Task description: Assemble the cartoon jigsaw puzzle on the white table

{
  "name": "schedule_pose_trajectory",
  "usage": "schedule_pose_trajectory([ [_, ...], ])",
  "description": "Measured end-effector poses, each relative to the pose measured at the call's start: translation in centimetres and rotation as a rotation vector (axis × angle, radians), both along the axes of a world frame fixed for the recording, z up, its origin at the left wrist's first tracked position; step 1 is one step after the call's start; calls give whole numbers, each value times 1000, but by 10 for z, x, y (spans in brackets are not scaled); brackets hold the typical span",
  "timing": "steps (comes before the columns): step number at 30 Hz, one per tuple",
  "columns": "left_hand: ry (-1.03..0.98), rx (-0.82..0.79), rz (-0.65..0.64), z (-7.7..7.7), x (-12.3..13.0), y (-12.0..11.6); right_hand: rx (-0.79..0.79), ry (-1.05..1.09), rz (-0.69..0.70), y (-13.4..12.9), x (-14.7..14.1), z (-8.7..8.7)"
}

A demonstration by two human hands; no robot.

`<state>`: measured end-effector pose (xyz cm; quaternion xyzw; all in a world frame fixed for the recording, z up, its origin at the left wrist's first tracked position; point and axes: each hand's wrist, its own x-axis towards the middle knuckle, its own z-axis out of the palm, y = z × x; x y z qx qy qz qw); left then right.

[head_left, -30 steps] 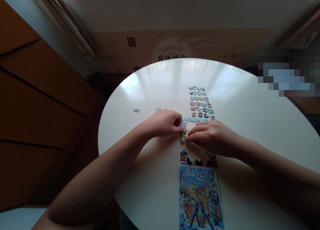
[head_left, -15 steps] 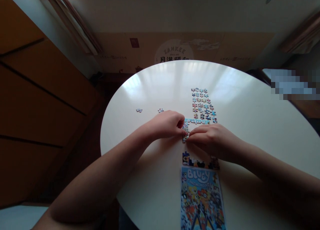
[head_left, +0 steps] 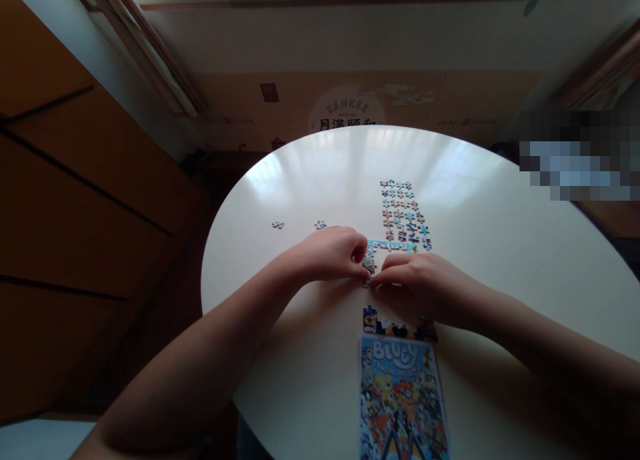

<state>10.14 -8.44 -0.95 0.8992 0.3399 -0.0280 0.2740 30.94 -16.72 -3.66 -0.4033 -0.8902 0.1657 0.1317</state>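
My left hand [head_left: 337,252] is closed at the left side strip of a partly joined jigsaw puzzle [head_left: 393,245], thumb and curled fingers at the edge pieces. From the right, my right hand [head_left: 425,280] has its fingertips pinched together at the lower end of the same strip; the small piece there is mostly hidden. The puzzle's top edge runs light blue to the right. Nearer to me lies a joined dark bottom section [head_left: 397,329], partly under the right hand's shadow. Below it is a Bluey picture sheet [head_left: 400,393].
Rows of loose puzzle pieces [head_left: 400,207] lie beyond the puzzle on the round white table [head_left: 280,300]. Two small groups of pieces, one at the far left [head_left: 278,225] and one nearer my left hand [head_left: 321,225], rest apart. An orange-brown cabinet [head_left: 75,200] stands at left.
The right hand's fingertips have shifted slightly down and left along the side strip. My left hand stays nearly in place, and the whole view has tilted a little.
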Motion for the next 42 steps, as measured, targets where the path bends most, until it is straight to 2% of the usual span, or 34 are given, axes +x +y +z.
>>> schedule_pose_trajectory([
  [6,-2,39,0,-1,-1,-5,-73,-19,-8,-1,-2,5],
  [9,-27,65,-18,3,-5,-8,-68,-13,-5,-2,-4,4],
  [11,-84,85,24,9,-12,-4,-54,-17,7,-2,-5,3],
  [13,-177,148,171,15,-24,5,-31,-9,22,-2,-4,4],
  [17,-368,361,604,21,-50,30,55,165,5,-2,6,14],
  [20,-369,406,744,18,-60,42,172,299,-41,1,19,22],
  [24,-244,294,707,11,-62,46,344,362,-127,11,35,19],
  [27,-148,243,665,8,-59,45,405,388,-241,20,44,11],
  [31,-45,226,599,2,-53,45,450,462,-466,33,53,-3],
  [35,18,216,538,-5,-48,45,388,577,-637,41,56,-15],
  [38,53,198,508,-6,-46,44,351,615,-677,43,55,-18],
  [42,75,233,505,-5,-44,44,367,627,-664,42,52,-17],
])
